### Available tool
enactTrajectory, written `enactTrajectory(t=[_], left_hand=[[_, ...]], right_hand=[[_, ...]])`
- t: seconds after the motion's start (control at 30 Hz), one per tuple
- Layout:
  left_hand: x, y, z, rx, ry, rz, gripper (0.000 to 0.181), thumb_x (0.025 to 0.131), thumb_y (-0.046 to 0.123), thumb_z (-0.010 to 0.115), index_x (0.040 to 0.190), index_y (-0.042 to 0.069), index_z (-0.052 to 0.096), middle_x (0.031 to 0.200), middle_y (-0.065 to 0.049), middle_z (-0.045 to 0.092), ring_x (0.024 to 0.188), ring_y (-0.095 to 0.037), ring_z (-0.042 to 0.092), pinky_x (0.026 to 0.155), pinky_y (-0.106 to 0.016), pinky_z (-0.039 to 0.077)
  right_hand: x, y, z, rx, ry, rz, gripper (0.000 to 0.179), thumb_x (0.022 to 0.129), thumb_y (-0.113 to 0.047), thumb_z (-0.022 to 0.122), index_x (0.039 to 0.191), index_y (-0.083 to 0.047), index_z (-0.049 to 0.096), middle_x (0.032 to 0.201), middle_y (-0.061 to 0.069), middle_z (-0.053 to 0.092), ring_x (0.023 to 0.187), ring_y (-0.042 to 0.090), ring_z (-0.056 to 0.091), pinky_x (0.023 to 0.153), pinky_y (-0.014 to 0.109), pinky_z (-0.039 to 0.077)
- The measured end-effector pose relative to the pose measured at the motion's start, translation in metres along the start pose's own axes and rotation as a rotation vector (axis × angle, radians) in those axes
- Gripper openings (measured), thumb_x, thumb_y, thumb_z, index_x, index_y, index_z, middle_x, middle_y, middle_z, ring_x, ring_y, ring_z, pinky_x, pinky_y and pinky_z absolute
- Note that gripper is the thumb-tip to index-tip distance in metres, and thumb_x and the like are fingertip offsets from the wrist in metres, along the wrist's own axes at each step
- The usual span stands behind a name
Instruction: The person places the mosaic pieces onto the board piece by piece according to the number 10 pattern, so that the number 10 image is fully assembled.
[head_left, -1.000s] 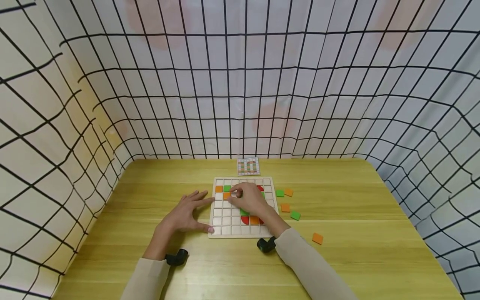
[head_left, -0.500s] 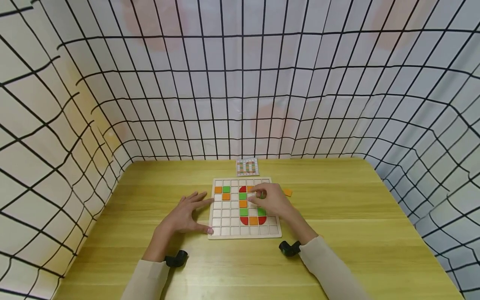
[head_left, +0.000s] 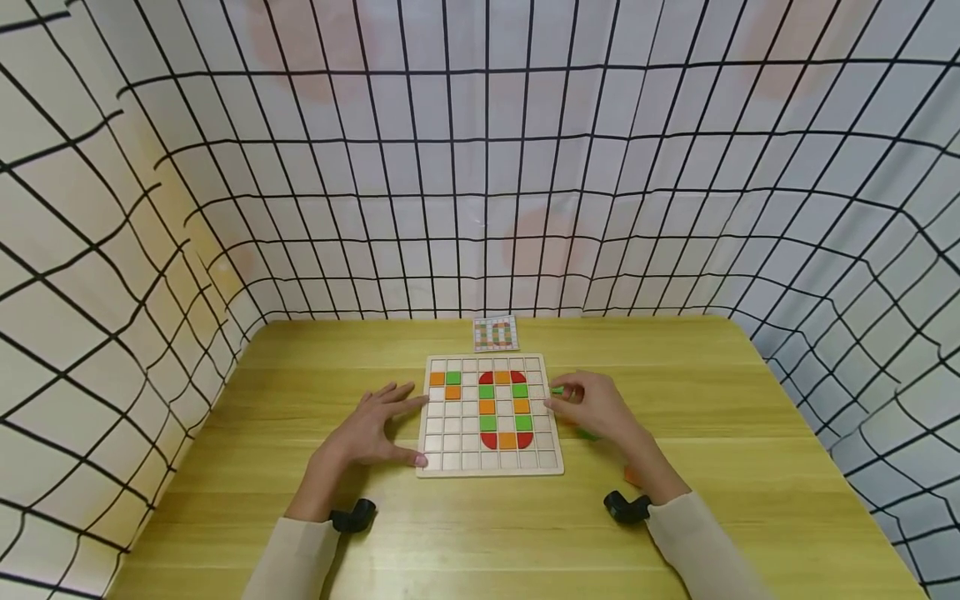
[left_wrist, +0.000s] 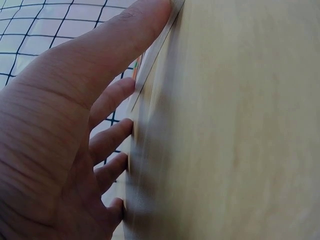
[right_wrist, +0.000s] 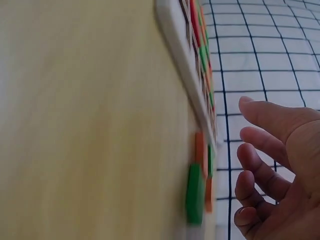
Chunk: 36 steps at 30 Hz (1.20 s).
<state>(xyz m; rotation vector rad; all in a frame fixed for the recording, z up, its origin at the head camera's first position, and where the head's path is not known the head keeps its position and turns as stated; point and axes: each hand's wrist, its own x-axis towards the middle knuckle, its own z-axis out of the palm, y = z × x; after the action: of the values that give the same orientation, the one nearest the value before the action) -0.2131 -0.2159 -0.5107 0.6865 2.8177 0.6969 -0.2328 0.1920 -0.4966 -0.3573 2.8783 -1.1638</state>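
A pale square grid board [head_left: 453,433] lies on the table with red, orange and green tiles in its cells. The coloured pieces form a tall ring [head_left: 487,407] on its right half. Two orange tiles and a green tile [head_left: 453,377] sit at its upper left. My left hand [head_left: 375,429] is spread, thumb and index finger touching the board's left edge. Past the right edge, my right hand [head_left: 596,404] hovers over loose tiles, fingers loosely bent and holding nothing in the right wrist view. Below it there lie a green tile [right_wrist: 195,195] and an orange tile [right_wrist: 201,150].
A small printed card [head_left: 496,334] with a coloured grid pattern lies behind the board. Another orange tile [head_left: 632,475] lies partly under my right wrist. Black-lined white cloth [head_left: 480,167] walls the wooden table [head_left: 465,533] at the back and sides.
My right hand has moved from over the middle of the board, across the ring of tiles, to the loose tiles at the right. The left hand stays at the board's edge.
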Motion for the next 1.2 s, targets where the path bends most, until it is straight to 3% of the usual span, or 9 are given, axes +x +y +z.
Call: enactTrajectory(t=[0.57,0.87,1.2], left_hand=[[0.000,0.002,-0.001,-0.008,0.010,0.021,0.101,0.069,0.068,0.086,0.154,0.026,0.051,0.168,-0.014,0.032,0.157,-0.045,0.020,0.124,-0.072,0.011],[0.001,0.000,0.001,0.002,0.011,0.023,0.101,0.069,0.069,0.085,0.154,0.027,0.050,0.169,-0.013,0.031,0.157,-0.045,0.020,0.124,-0.072,0.011],[0.000,0.001,0.000,-0.008,0.010,0.021,0.101,0.069,0.069,0.085,0.155,0.027,0.050,0.169,-0.013,0.031,0.157,-0.045,0.020,0.125,-0.071,0.011]], right_hand=[[-0.025,0.028,-0.019,-0.049,-0.056,0.033,0.044,0.086,-0.039,0.084,0.119,-0.011,0.076,0.091,0.001,0.063,0.079,0.018,0.051,0.066,0.026,0.043],[-0.041,0.042,-0.029,-0.046,-0.123,0.059,0.051,0.078,-0.044,0.090,0.116,-0.013,0.076,0.096,0.002,0.064,0.085,0.018,0.052,0.072,0.028,0.045],[-0.049,0.054,-0.036,-0.040,-0.098,0.019,0.030,0.081,-0.034,0.089,0.106,-0.020,0.080,0.090,-0.001,0.065,0.079,0.016,0.051,0.067,0.025,0.046]])
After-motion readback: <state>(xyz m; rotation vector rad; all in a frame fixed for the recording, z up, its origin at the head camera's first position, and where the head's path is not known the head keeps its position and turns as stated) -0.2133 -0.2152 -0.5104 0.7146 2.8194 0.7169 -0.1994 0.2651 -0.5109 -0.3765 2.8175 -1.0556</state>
